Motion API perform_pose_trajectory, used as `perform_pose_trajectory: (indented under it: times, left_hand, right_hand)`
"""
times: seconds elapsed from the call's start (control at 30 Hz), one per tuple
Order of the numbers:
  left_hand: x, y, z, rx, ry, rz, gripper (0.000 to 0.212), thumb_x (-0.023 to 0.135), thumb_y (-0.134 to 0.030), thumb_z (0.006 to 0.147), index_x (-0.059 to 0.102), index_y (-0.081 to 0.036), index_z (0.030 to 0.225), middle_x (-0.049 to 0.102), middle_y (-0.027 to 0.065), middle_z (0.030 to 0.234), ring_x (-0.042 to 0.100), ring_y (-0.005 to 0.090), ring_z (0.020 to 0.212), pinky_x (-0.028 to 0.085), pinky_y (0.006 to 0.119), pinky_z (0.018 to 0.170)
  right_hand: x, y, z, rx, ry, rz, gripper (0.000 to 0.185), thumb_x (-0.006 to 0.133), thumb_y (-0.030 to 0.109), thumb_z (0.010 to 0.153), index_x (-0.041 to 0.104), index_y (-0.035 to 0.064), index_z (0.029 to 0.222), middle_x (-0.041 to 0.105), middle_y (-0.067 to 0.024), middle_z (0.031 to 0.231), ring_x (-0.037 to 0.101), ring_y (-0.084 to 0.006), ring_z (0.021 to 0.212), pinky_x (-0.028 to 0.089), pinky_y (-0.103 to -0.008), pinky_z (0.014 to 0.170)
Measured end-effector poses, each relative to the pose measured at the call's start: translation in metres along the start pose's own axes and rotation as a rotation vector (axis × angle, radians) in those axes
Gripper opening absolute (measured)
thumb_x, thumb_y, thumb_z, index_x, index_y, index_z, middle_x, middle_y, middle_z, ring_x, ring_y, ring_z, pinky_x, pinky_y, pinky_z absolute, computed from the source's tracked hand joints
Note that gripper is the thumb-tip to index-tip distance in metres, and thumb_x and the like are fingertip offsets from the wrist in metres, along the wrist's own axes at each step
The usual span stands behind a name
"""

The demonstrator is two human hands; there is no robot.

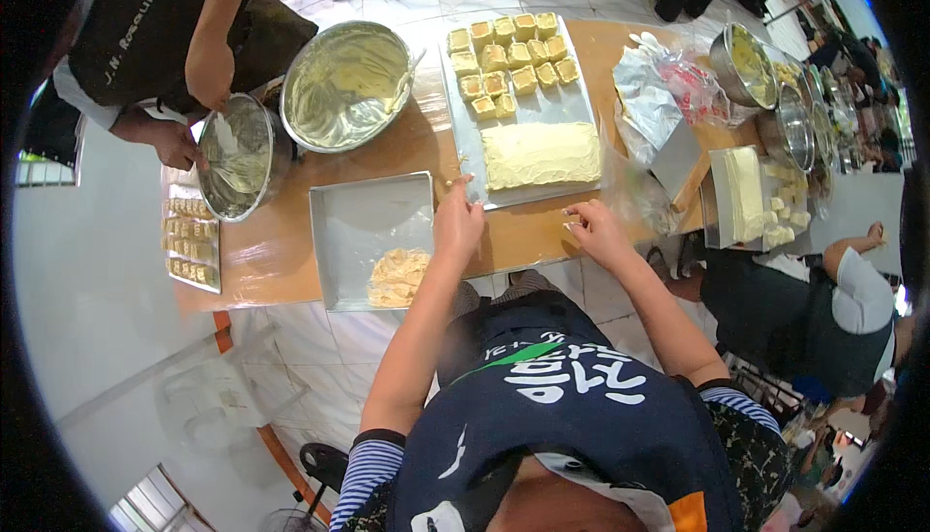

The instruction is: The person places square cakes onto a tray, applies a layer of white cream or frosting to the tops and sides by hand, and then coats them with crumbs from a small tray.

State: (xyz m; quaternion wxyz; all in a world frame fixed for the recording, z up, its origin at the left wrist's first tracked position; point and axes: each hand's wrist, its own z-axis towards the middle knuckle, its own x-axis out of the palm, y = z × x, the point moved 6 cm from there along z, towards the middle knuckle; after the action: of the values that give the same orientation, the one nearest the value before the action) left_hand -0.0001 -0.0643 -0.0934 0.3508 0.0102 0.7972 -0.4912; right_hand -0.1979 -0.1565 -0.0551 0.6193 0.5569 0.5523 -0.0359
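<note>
A rectangular cake covered in pale yellow cream (542, 155) lies on the near part of a metal tray (465, 136). Small square cake pieces with cream-coated sides (520, 56) stand in rows on the tray's far part. My left hand (460, 218) is at the tray's near left corner, index finger stretched towards it; whether it touches is unclear. My right hand (597, 232) hovers off the tray's near right edge, fingers apart and holding nothing, with pale smears on the fingertips. Left of my left hand, a square metal pan (349, 241) holds a beige, creamy mass (398, 277).
At the left, a co-worker's hands (182, 143) are at a metal bowl (254, 198) with a whisk. A larger cream-smeared bowl (349, 89) stands beside it. Plastic bags (690, 89), a broad wooden-handled blade (686, 183) and another cake tray (719, 205) lie to the right.
</note>
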Motion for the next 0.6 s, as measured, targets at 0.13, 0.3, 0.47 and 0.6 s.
perform_pose_trajectory:
  times: [0.13,0.3,0.47,0.6]
  left_hand:
    - [0.004,-0.003,0.012,-0.016,-0.076,0.101,0.040,0.057,-0.009,0.066,0.046,-0.008,0.104,0.053,0.0134,0.069,0.052,0.0284,0.065,0.041,0.037,0.060]
    - [0.010,0.002,0.013,-0.060,-0.060,0.171,0.032,0.059,-0.010,0.064,0.052,-0.010,0.095,0.055,0.0124,0.068,0.055,0.0264,0.064,0.043,0.035,0.059]
    - [0.014,0.006,0.011,-0.097,-0.065,0.123,0.031,0.059,-0.010,0.063,0.053,-0.009,0.094,0.053,0.0111,0.060,0.055,0.0246,0.059,0.043,0.034,0.056]
    - [0.012,-0.002,0.006,-0.122,-0.074,0.105,0.037,0.062,-0.010,0.060,0.053,-0.008,0.096,0.054,0.0108,0.059,0.053,0.0200,0.055,0.042,0.030,0.052]
  right_hand:
    - [-0.018,-0.019,0.002,-0.075,0.021,-0.008,0.020,0.057,0.011,0.067,0.056,0.0049,0.086,0.048,-0.0111,0.068,0.048,-0.0245,0.064,0.040,-0.0332,0.058]
    - [-0.037,-0.016,0.007,-0.098,0.064,0.051,0.020,0.057,0.011,0.068,0.056,0.0060,0.087,0.048,-0.0106,0.070,0.049,-0.0239,0.062,0.040,-0.0328,0.058]
    - [-0.038,-0.021,0.010,-0.159,0.043,0.068,0.020,0.056,0.011,0.068,0.056,0.0058,0.088,0.047,-0.0093,0.067,0.048,-0.0211,0.060,0.039,-0.0306,0.056]
    - [-0.040,-0.021,0.009,-0.184,0.034,0.062,0.020,0.056,0.010,0.069,0.056,0.0050,0.088,0.045,-0.0079,0.064,0.046,-0.0184,0.057,0.038,-0.0281,0.054]
